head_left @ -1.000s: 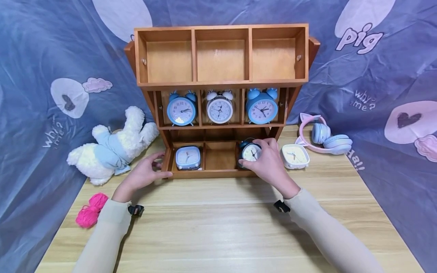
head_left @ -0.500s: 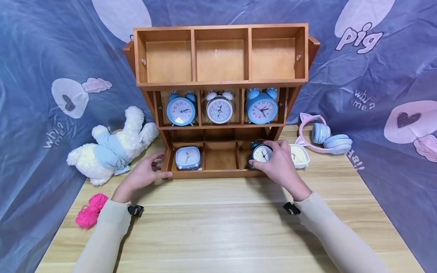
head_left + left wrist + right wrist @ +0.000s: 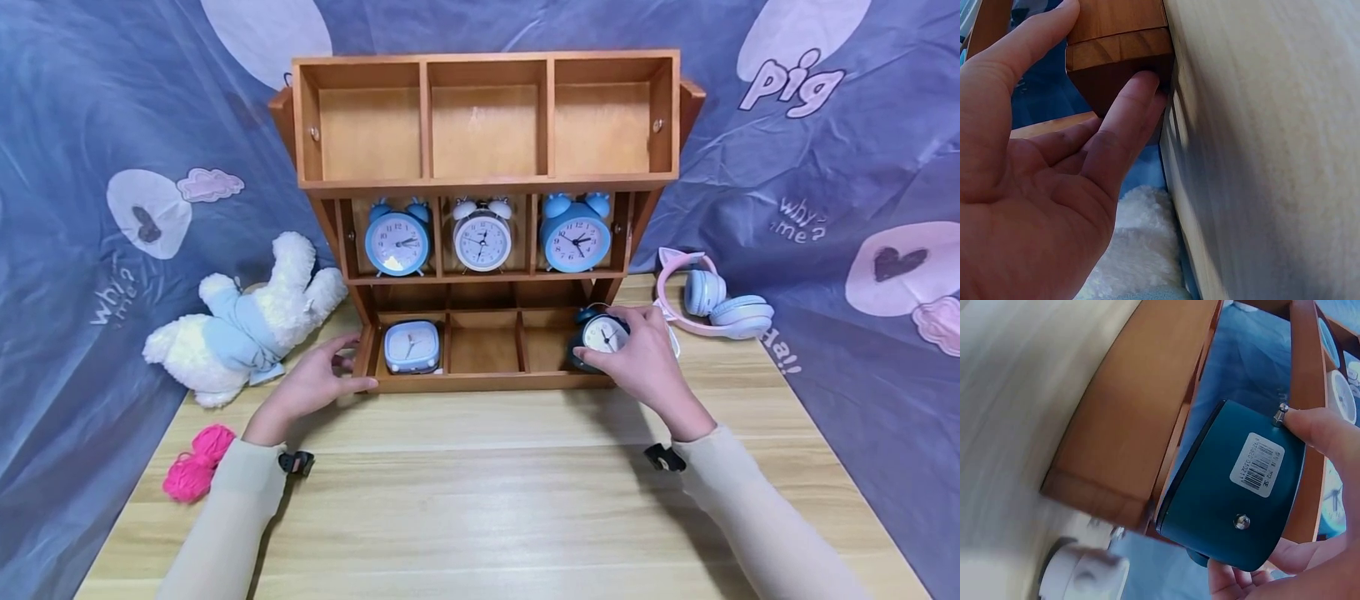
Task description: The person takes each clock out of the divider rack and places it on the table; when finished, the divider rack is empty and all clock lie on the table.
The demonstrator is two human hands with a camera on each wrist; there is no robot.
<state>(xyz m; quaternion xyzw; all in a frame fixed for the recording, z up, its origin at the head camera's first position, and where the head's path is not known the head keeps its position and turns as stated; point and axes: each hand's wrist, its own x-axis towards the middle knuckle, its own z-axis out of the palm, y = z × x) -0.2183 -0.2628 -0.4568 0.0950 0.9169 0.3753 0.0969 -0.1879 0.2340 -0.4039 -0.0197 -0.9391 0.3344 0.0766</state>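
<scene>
In the head view a brown wooden shelf rack (image 3: 487, 382) stands on the table. My right hand (image 3: 656, 367) pinches a small dark teal alarm clock (image 3: 602, 336) by its sides, at the right end of the bottom row. The right wrist view shows this clock's back (image 3: 1229, 494) with a barcode label, its lower edge close over the rack's end. My left hand (image 3: 315, 385) grips the rack's bottom left corner, thumb on the front and fingers on the side. A light blue square clock (image 3: 412, 347) sits in the bottom left compartment.
Three twin-bell clocks, including a white one (image 3: 482, 242), fill the middle row. A white square clock (image 3: 1082, 575) stands right of the rack, mostly behind my right hand. Pink headphones (image 3: 708, 298), a white plush toy (image 3: 251, 325) and pink yarn (image 3: 198, 464) lie around.
My right hand has moved the teal clock rightward, from beside the bottom right compartment's divider to the rack's right end. It now covers most of the white square clock. My left hand has stayed put.
</scene>
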